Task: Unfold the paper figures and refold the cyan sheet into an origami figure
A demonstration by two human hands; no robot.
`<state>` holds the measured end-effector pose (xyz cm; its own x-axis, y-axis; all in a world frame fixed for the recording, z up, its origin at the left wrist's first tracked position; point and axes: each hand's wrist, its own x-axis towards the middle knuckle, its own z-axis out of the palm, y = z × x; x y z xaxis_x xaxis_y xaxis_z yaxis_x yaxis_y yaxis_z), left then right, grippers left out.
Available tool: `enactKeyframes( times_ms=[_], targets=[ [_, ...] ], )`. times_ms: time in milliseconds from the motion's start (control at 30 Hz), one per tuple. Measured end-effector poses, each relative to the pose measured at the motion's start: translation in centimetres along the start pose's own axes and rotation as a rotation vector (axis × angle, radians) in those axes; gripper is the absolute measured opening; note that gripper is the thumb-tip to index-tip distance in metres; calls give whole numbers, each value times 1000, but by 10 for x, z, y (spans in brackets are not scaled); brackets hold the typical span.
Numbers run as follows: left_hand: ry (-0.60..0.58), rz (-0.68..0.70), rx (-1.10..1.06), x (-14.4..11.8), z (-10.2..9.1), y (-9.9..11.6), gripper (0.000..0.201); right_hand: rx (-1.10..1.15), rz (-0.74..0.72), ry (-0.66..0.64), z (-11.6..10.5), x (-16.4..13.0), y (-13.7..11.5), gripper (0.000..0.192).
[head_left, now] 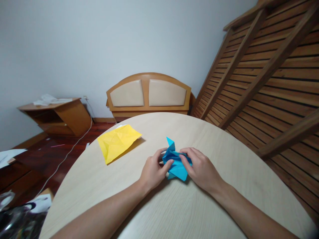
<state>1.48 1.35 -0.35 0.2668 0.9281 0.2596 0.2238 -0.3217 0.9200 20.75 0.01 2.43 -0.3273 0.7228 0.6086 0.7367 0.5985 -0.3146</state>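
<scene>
A folded piece of blue origami paper (178,169) is held between both hands just above the round table. My left hand (154,168) grips its left side, the thumb lying on top and the other fingers partly hidden behind it. On the right side, my right hand (200,166) pinches the upper right edge between thumb and fingers. One narrow blue point sticks up at the far end, and wider flaps spread toward me. To the left, apart from both hands, a creased sheet of yellow paper (118,141) lies on the table, its right edge lifted.
The round, pale wood table (99,199) fills the foreground. Beyond it stands a headboard (149,93) against the wall. Wooden slats (269,76) lean at the right. A low cabinet (72,116) with papers on top and a cable (67,156) on the floor are at the left.
</scene>
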Motion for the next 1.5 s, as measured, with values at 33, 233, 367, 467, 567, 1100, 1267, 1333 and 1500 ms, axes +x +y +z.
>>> enactKeyframes(
  times_ms=[33,233,367,467,567,1100,1267,1333,1500],
  targets=[
    [-10,5,7,0,0,0,43,45,55,24,-1,0,0,12],
    [-56,54,42,-2,2,2,29,196,238,97,-3,0,5,18],
    [-55,19,-30,-1,2,6,29,185,113,138,2,-5,12,23],
    [-27,-25,-75,0,2,6,32,93,-95,205,0,-6,15,18],
    [58,-83,-56,2,2,3,41,-79,-278,116,-8,-2,8,15],
    [37,-28,-453,2,0,6,54,129,268,-61,5,0,6,20],
    [77,-128,-541,4,0,1,57,320,305,-39,6,2,2,31],
    [86,-161,-574,4,0,1,58,359,290,-28,7,2,2,24],
    [56,-181,-619,4,3,-2,53,358,273,-43,10,-1,2,19]
  ],
)
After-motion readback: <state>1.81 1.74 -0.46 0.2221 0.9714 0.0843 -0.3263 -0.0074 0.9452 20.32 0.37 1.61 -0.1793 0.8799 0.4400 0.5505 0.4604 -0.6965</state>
